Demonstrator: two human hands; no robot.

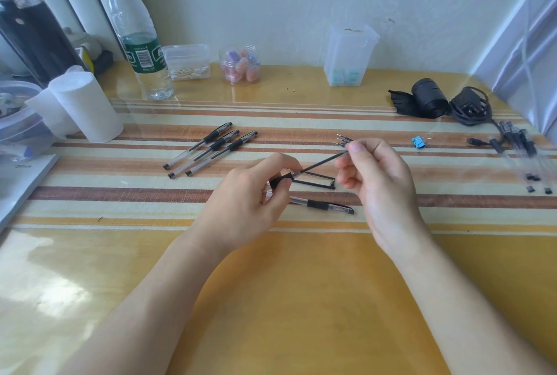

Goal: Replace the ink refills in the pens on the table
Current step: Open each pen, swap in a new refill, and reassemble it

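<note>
My left hand (251, 194) grips a clear pen barrel with a black grip (278, 181) above the table. A thin black refill (319, 163) sticks out of the barrel and slants up to my right hand (375, 174), which pinches its upper end. Several loose refills (342, 139) lie on the cloth just behind that hand. Three capped pens (211, 148) lie side by side at the left centre. Another capped pen (324, 205) lies below my hands, and more refills (316, 183) lie flat between them. A heap of clear pens (521, 148) sits at the far right.
A white paper roll (87, 106) and a water bottle (138, 40) stand at the left. Small plastic jars (239, 65) and a clear box (349, 55) line the wall. A black tape roll (428, 97), a charger (470, 105) and a blue binder clip (419, 142) lie at the right.
</note>
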